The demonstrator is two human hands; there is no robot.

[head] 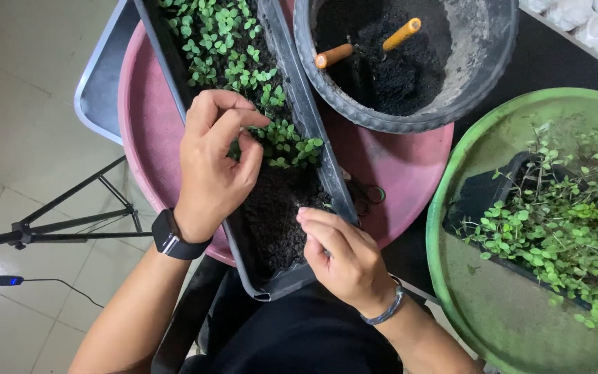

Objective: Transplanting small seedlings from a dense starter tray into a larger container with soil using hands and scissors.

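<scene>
A long black seedling tray (309,121) full of dark soil and small green seedlings (224,48) lies across a pink round tray (396,166). My left hand (212,163), with a black watch on the wrist, hovers over the tray's middle, its fingers pinched at the small seedlings (286,142) there. My right hand (344,256), a bracelet on its wrist, rests at the tray's near right edge over bare soil (278,215), fingers curled; I cannot tell whether it holds anything.
A black round pot (479,62) with soil and two orange-handled tools (401,34) stands behind. To the right, a green round tray (465,298) holds a black container of leggy seedlings (562,221). Small scissors (368,197) lie on the pink tray. A tripod (70,221) stands on the tiled floor, left.
</scene>
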